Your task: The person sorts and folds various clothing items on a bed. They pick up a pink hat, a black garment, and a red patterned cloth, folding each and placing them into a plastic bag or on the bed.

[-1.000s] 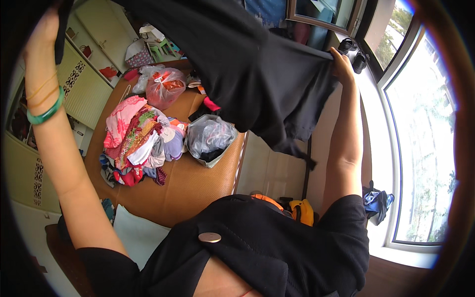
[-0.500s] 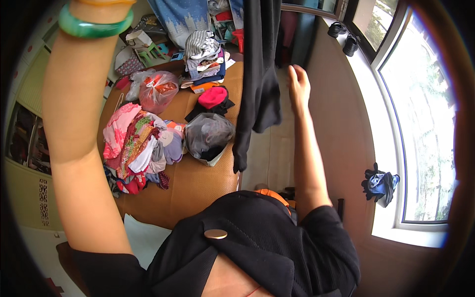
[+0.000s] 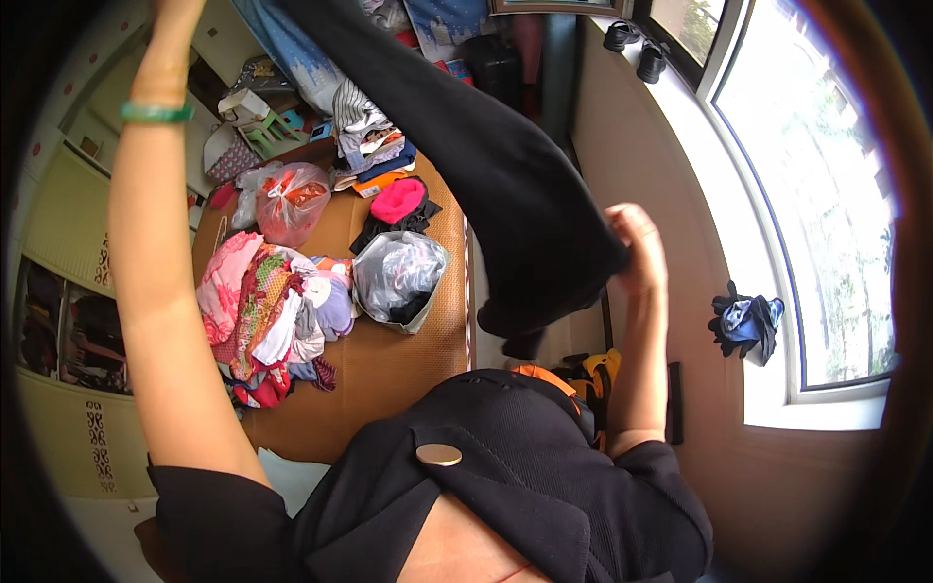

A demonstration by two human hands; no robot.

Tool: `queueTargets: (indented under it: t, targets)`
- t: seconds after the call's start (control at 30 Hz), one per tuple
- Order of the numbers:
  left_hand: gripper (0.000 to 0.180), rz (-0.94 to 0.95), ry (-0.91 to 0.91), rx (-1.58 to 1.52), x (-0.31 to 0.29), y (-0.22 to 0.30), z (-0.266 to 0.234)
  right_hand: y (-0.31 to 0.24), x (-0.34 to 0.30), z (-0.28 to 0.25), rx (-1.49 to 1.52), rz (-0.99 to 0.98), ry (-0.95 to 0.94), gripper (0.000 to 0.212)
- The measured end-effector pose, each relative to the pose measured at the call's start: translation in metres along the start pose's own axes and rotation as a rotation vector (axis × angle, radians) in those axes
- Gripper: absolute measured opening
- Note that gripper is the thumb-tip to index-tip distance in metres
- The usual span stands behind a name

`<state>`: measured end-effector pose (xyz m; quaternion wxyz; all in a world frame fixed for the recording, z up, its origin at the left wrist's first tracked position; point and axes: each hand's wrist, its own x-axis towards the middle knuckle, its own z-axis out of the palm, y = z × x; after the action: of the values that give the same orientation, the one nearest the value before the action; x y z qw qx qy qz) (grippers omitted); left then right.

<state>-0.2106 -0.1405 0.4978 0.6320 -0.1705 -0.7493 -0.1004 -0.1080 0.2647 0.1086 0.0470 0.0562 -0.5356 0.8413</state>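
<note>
A long black garment (image 3: 486, 165) with narrow leg-like parts stretches slantwise from the top edge down to the right. My right hand (image 3: 639, 248) is closed on its lower right edge, fingers bent around the cloth. Two narrow ends dangle below, in front of my chest. My left arm is raised high on the left, a green bangle on the wrist. Only the base of my left hand (image 3: 177, 21) shows at the top edge; its fingers are out of the picture, so its hold on the garment is hidden.
On the brown bed mat (image 3: 389, 389) lie a heap of colourful clothes (image 3: 277, 306), a red-tinted plastic bag (image 3: 293, 202), a lined box (image 3: 400, 277), a pink-and-black item (image 3: 398, 202) and a folded clothes stack (image 3: 369, 136). Shoes (image 3: 637, 51) and a dark blue bundle (image 3: 746, 321) sit on the windowsill.
The black garment hung straight down; now it slants across to the right. My right hand, earlier apart from it, has taken hold of its lower part. My left hand has moved up and away.
</note>
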Motion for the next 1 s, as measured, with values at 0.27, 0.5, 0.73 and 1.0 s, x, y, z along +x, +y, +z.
queueTargets:
  t: [0.27,0.5,0.73,1.0]
  targets:
    - [0.025,-0.685,-0.103,-0.101,-0.089,-0.09,-0.074,0.011,0.033,0.072,-0.531,0.042,-0.804,0.071]
    - [0.025,-0.491,-0.15,-0.455,-0.063,0.031,-0.104,0.256,-0.023,0.122,-1.098,0.223,-0.85,0.027]
    - [0.012,-0.555,-0.214,-0.723,-0.092,0.063,-0.112,0.208,-0.051,0.209,-0.45,0.232,-0.751,0.095]
    - [0.013,-0.568,-0.147,-0.752,-0.06,0.05,-0.106,0.214,-0.026,0.225,-0.455,0.388,-0.771,0.039]
